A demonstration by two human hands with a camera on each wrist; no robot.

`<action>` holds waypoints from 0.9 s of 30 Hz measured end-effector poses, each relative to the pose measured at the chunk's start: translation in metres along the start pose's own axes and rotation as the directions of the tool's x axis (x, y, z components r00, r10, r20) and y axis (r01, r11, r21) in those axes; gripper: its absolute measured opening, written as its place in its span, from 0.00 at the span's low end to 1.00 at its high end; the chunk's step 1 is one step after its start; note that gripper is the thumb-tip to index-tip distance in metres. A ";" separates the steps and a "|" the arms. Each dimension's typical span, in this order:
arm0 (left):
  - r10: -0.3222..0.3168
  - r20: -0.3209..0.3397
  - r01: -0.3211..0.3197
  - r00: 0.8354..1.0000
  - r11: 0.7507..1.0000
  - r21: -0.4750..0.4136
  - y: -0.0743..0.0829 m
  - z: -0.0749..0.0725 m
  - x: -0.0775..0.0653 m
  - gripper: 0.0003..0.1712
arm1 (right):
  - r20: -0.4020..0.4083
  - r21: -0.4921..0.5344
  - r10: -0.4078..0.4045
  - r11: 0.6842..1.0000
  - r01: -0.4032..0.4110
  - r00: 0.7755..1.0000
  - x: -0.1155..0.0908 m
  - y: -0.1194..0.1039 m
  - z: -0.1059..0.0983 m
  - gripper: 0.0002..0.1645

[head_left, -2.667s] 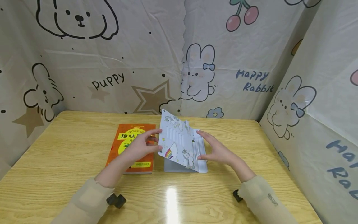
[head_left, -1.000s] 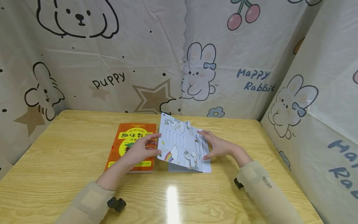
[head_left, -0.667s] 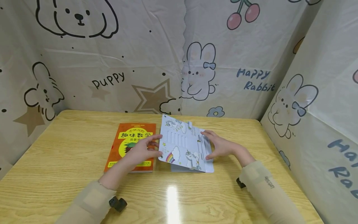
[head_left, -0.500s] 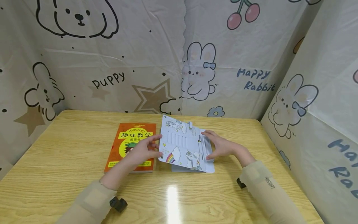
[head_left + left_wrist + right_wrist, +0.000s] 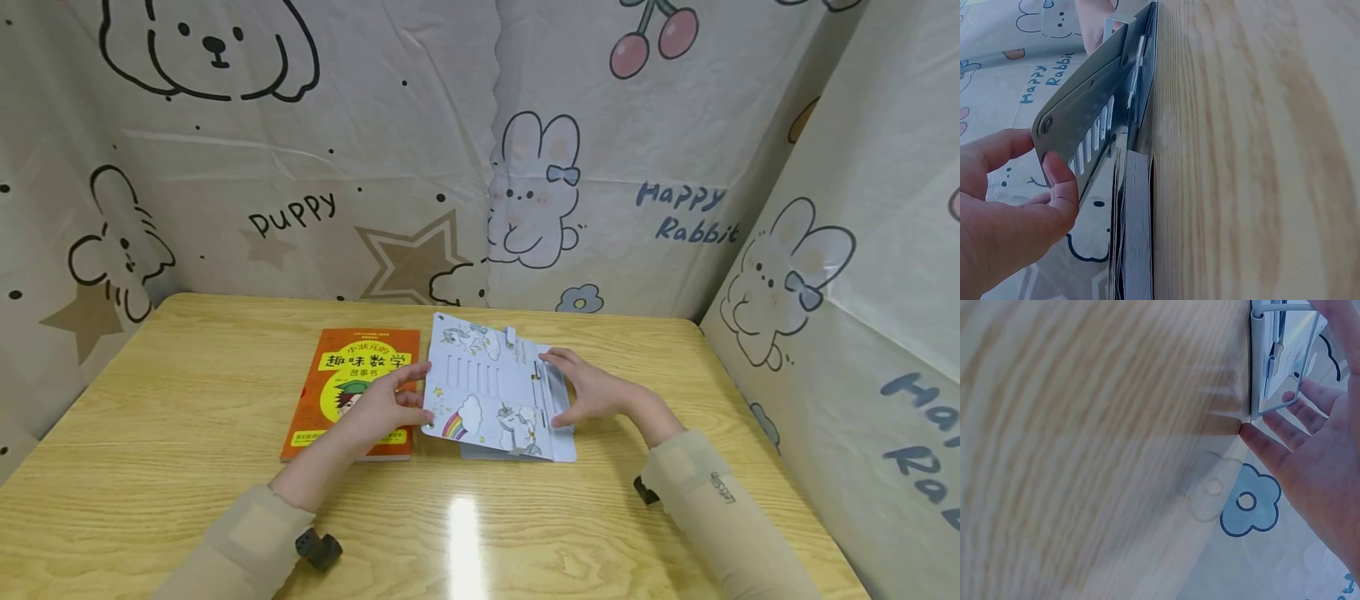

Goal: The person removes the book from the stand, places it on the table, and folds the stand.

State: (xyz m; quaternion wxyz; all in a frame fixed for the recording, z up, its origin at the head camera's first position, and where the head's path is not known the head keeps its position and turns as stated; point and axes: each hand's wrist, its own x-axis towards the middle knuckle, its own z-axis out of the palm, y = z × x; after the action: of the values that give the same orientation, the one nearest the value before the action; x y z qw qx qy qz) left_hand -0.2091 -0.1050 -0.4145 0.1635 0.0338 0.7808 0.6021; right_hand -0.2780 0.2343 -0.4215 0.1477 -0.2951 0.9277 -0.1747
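A pale metal book stand [image 5: 468,379] printed with unicorns and a rainbow sits on the table, its slotted back panel tilted up from the base at the left side. My left hand [image 5: 382,404] pinches the panel's raised left edge between thumb and fingers. In the left wrist view the panel [image 5: 1079,103] leans over the base, and a round rivet shows near its corner. My right hand [image 5: 600,392] grips the stand's right side, thumb nearer me and fingers farther back. The right wrist view puts those fingers [image 5: 1307,415] around a white wire frame [image 5: 1279,409] at the stand's edge.
An orange book [image 5: 307,408] with a yellow circle on its cover lies flat just left of the stand, partly under my left forearm. The wooden table [image 5: 555,533] ends at a printed cloth backdrop [image 5: 420,150] behind and to the right.
The stand has slid a little to the right with both hands. Its panel leans lower than before, its raised left edge closer to the table. The book stays in place.
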 end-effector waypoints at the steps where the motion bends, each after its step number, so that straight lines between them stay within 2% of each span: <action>1: -0.004 -0.002 0.004 1.000 1.000 0.000 0.000 0.000 0.001 0.43 | -0.001 0.002 0.002 1.000 -0.002 1.000 0.000 -0.001 0.000 0.63; 16: -0.037 -0.046 0.037 0.998 0.999 0.000 -0.003 0.003 0.002 0.43 | 0.013 -0.055 0.020 0.998 -0.019 1.000 0.005 -0.004 0.001 0.67; 27: -0.050 -0.049 0.053 0.998 0.998 0.046 -0.009 0.004 0.006 0.44 | 0.032 -0.107 0.016 0.994 -0.012 0.999 0.008 -0.006 0.001 0.66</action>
State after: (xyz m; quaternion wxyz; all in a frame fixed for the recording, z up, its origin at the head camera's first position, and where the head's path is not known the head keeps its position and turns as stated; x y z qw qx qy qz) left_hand -0.2124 -0.1021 -0.4251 0.1594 0.0033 0.7992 0.5796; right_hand -0.2808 0.2246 -0.4211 0.1482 -0.2988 0.9352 -0.1189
